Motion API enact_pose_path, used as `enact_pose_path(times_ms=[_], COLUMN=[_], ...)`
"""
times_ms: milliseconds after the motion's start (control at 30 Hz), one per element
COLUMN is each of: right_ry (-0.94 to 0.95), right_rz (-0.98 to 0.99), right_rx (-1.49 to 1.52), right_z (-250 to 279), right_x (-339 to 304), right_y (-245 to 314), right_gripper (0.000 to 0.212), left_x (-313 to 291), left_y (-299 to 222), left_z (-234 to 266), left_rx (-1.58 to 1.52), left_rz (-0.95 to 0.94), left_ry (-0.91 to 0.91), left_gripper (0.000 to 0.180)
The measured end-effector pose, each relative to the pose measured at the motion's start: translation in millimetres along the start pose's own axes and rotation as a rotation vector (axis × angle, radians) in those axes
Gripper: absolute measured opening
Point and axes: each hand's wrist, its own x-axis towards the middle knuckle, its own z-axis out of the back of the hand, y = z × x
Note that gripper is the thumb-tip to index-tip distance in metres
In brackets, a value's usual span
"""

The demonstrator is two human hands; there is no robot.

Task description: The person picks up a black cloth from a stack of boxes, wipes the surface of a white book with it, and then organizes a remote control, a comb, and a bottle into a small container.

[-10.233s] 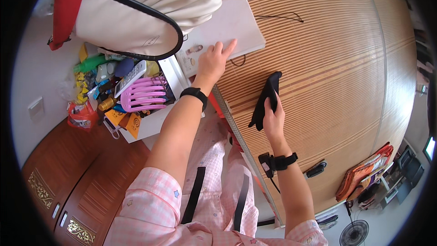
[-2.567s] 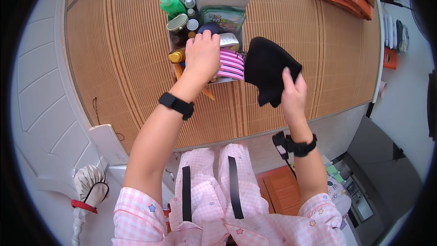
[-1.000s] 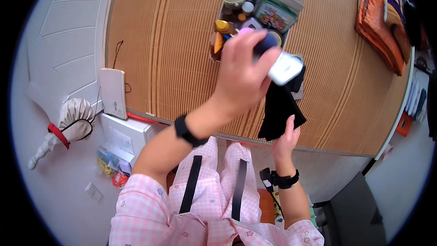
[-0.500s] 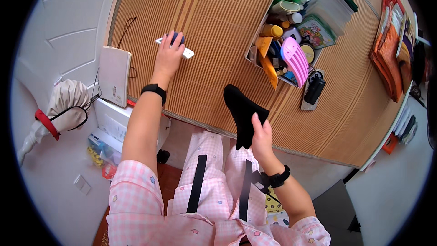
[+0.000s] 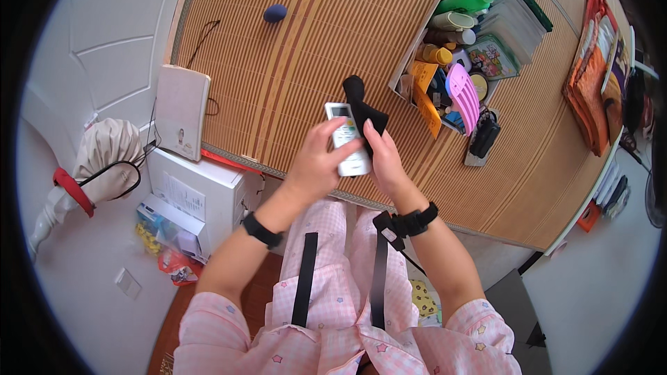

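A white remote control (image 5: 353,157) with a small dark screen is in my left hand (image 5: 321,163), its fingers wrapped across the buttons. Right beside it, my right hand (image 5: 386,160) grips a black sock (image 5: 356,90) between thumb and fingers. The sock bunches up along the remote's right side, and its upper end points away from me. Both hands are close together over the near edge of the bamboo mat (image 5: 278,132). Farther off to the left lies a dark blue egg-shaped object (image 5: 275,13), touched by neither hand.
An open box (image 5: 397,73) of bottles, an orange packet and a pink comb-like piece (image 5: 461,97) stands right of centre. Beside it lies a black case (image 5: 485,135). Folded orange cloth (image 5: 590,73) is at the far right. A white booklet (image 5: 182,112) rests on the left edge.
My left hand has picked up the remote and brought it toward me, beside the sock. The blue egg-shaped object now lies apart from it. My right hand has moved the sock up and left.
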Motion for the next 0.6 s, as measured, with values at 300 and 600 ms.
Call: enact_pose_path(times_ms=[300,600], right_ry=[0.070,0.047], right_rz=[0.143,0.499], right_rx=[-0.224,-0.586], right_z=[-18.2,3.6], right_x=[3.6,-4.6], right_y=[16.0,0.5], right_gripper=[0.027,0.049], left_x=[9.4,23.1], left_y=[-36.9,-25.5], left_z=[-38.6,-13.3], left_rx=[-0.155,-1.512], left_rz=[0.385,0.779], left_ry=[-0.472,-0.207], left_gripper=[0.083,0.053])
